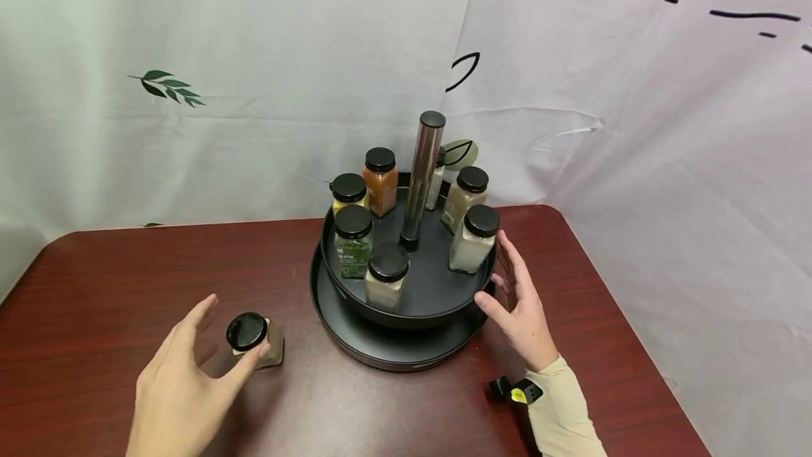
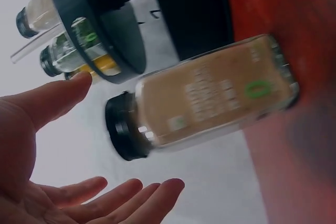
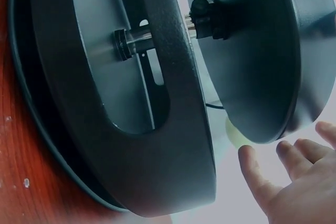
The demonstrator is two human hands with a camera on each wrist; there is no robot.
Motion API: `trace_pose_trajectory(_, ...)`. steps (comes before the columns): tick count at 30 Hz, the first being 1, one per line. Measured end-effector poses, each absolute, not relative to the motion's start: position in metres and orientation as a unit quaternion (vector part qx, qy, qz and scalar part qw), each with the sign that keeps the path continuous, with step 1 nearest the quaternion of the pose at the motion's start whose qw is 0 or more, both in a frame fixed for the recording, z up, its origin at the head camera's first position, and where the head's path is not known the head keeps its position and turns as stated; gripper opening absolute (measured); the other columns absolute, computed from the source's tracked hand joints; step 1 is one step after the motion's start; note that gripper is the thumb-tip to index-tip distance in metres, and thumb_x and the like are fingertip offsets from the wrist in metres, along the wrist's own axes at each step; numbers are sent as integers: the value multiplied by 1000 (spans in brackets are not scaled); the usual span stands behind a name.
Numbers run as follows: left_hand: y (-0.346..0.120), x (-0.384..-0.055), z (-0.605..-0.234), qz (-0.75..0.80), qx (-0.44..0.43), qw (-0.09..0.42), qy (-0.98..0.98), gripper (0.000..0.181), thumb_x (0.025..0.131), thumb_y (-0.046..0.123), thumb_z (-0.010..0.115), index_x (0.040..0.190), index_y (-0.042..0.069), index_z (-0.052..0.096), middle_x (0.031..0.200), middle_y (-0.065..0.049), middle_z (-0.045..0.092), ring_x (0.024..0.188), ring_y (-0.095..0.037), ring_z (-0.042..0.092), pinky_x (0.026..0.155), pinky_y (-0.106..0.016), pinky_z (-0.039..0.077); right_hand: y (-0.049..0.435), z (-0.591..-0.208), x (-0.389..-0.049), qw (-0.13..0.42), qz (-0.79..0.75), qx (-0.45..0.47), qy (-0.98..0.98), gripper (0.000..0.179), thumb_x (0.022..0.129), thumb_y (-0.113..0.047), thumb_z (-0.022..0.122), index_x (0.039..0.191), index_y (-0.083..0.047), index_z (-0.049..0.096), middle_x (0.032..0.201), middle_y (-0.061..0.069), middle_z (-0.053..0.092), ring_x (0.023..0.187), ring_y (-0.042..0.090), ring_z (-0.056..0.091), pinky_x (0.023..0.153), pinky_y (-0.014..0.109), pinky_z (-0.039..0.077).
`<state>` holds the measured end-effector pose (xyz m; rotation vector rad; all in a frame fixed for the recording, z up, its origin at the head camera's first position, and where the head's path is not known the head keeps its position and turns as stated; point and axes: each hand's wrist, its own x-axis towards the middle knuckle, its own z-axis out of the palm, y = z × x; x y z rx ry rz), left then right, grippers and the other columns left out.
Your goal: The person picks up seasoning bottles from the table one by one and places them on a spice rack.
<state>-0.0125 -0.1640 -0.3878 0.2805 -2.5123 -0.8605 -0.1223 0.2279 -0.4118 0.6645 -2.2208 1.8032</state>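
My left hand [image 1: 184, 379] is spread around a spice jar [image 1: 273, 348] with a black lid, standing on the table left of a two-tier black turntable. In the left wrist view a gap shows between the fingers and this jar of tan powder [image 2: 210, 95]. My right hand [image 1: 523, 316] is at the right rim of the upper tray [image 1: 431, 291], thumb and fingers apart; whether it touches the rim I cannot tell. On that tray several black-lidded jars stand around a metal post, among them a green herb jar [image 1: 353, 252] and an orange one [image 1: 380, 185].
The lower tray [image 1: 406, 358] sits on the dark red wooden table [image 1: 355, 415]. A white cloth [image 1: 285, 55] with leaf prints hangs behind and to the right. A black strap with a small device [image 1: 517, 391] is on my right wrist.
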Motion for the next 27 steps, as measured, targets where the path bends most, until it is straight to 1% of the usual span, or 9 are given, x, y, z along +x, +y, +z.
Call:
trace_pose_trajectory(5,-165,-15,-398,-338,109,204,-912,95,70,29,94,149,9,45,138,-13,59,103,-36,68,76,6,36,227,-411,-121,97,605,223,-758,87,92,4,65,162,-15,18,167,2,18,151,20,22,112,21,33)
trace_pose_trajectory(8,-166,-17,-401,-341,114,194,-913,95,71,30,93,149,8,44,139,-13,59,106,-36,68,76,5,35,226,-412,-121,95,606,224,-757,87,92,3,66,162,-15,17,167,2,16,152,19,22,112,20,32)
trace_pose_trajectory(10,-165,-17,-403,-343,122,184,-913,95,72,34,92,149,9,44,138,-14,60,103,-35,70,77,-3,43,225,-411,-121,94,607,225,-756,87,92,4,66,162,-15,17,168,2,15,152,19,21,113,20,31)
trace_pose_trajectory(12,-165,-18,-405,-344,131,175,-913,94,72,37,92,149,10,44,137,-14,61,102,-34,70,82,-18,49,225,-412,-121,95,606,226,-757,88,91,4,66,162,-15,18,168,2,14,152,19,20,113,20,31)
trace_pose_trajectory(13,-165,-18,-406,-344,135,173,-913,94,72,38,92,149,10,45,135,-14,62,101,-34,71,84,-25,48,225,-412,-121,96,604,226,-758,88,91,4,67,162,-16,18,168,1,13,152,19,20,113,20,31)
trace_pose_trajectory(15,-164,-18,-408,-345,139,167,-913,93,71,39,93,147,11,47,133,-14,63,99,-33,71,84,-28,46,224,-411,-120,95,602,223,-761,90,90,4,67,162,-18,18,168,0,13,152,19,21,113,20,31)
trace_pose_trajectory(17,-164,-18,-410,-346,140,166,-913,90,70,38,93,144,10,49,129,-16,65,99,-33,71,82,-22,45,224,-412,-120,94,599,222,-764,90,90,4,68,162,-20,18,168,-1,12,152,19,22,113,20,31)
trace_pose_trajectory(24,-164,-21,-414,-348,132,152,-916,74,75,30,91,134,6,53,117,-24,68,103,-37,69,73,-16,52,222,-411,-120,91,604,220,-760,94,89,4,69,162,-20,16,168,-1,12,152,20,21,114,20,30)
trace_pose_trajectory(27,-162,-22,-415,-352,129,155,-914,70,75,26,90,132,5,54,114,-23,69,102,-37,70,69,1,38,222,-411,-120,88,609,218,-757,96,88,4,69,163,-21,14,168,-1,13,152,20,21,114,20,29)
